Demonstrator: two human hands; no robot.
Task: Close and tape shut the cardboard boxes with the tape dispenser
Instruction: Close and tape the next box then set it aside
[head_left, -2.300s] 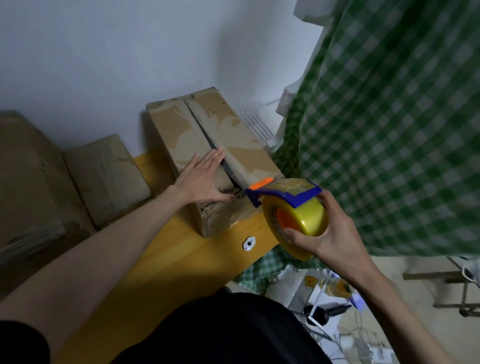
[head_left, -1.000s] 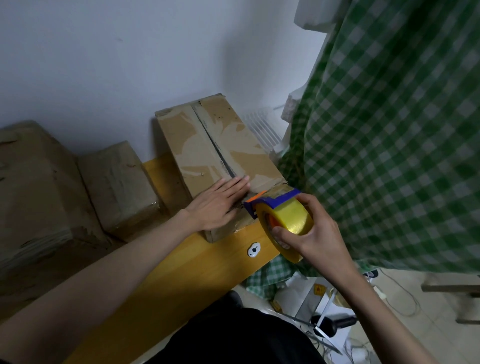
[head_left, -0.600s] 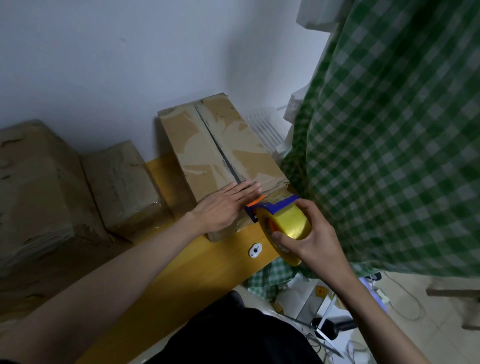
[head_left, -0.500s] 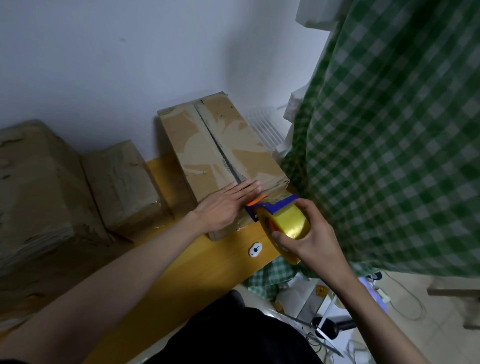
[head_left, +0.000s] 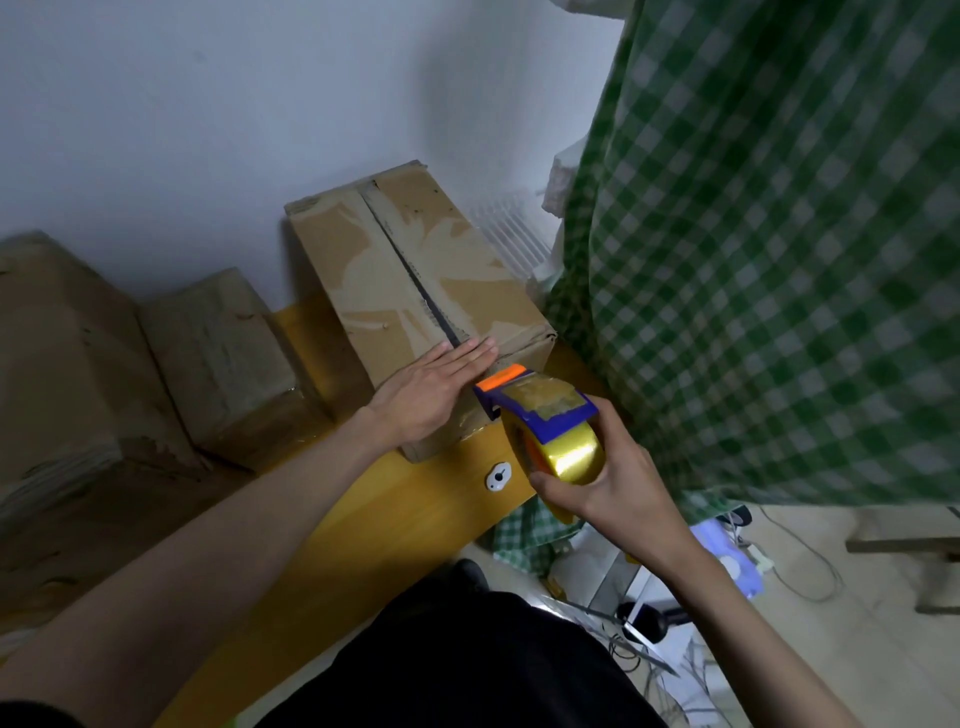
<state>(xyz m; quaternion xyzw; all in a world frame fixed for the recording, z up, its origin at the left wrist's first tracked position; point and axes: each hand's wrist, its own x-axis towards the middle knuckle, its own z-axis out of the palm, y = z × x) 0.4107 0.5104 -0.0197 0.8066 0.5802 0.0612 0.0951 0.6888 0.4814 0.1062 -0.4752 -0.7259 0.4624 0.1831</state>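
Cardboard box (head_left: 415, 291) mid-frame: my left hand (head_left: 431, 389) lies flat on its flaps, my right hand (head_left: 597, 488) grips the tape dispenser (head_left: 540, 421) at the near edge; next I pull tape along the seam

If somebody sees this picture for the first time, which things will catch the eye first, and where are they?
First the tape dispenser, yellow, blue and orange, held by the right hand at the near end of the cardboard box in the middle. The left hand lies flat on the box flaps beside it. A big green checked cloth fills the right side.
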